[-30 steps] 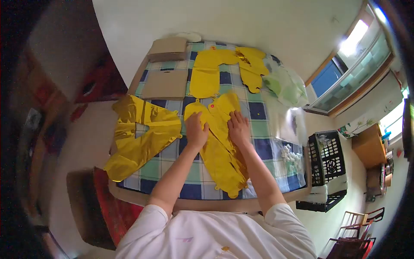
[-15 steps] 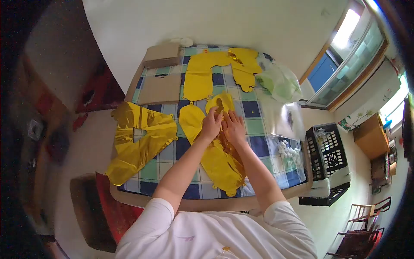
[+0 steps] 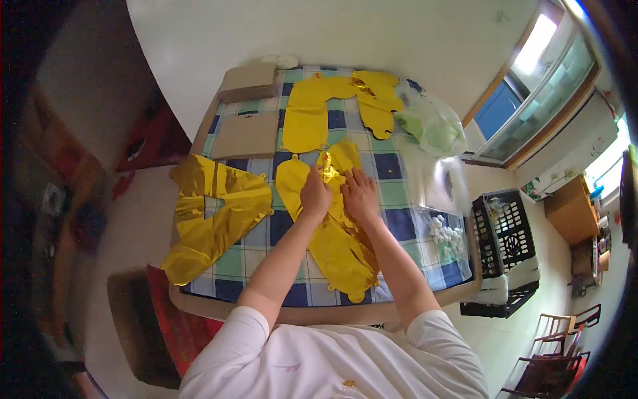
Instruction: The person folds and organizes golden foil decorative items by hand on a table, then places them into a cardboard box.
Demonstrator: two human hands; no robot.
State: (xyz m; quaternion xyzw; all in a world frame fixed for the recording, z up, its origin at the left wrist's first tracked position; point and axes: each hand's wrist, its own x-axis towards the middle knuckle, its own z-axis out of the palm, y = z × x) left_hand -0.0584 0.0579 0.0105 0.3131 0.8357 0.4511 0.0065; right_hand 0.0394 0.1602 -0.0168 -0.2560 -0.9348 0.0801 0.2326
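A flat gold foil balloon (image 3: 340, 256) lies in front of me on the table, its far end creased and shiny. My left hand (image 3: 315, 195) is closed on the foil at that far end, fingers curled round a fold. Just to its right, my right hand (image 3: 361, 197) rests palm down on the balloon, with the fingers stretched out. Another flat gold balloon (image 3: 219, 213), with a small opening in its middle, lies at the left. A further gold foil balloon (image 3: 306, 120) is spread at the back, beyond my hands.
A checked cloth (image 3: 261, 249) covers the table. Cardboard (image 3: 247, 137) lies at the back left. A pale green plastic bag (image 3: 435, 126), clear plastic packaging (image 3: 432, 186) and a bag of small white pieces (image 3: 446, 238) are on the right. Black crates (image 3: 506, 233) stand beside the table.
My left hand has shifted slightly left and toward me, and the foil beside its fingers now shows a bright crumpled fold. My right hand stays almost in place on the balloon.
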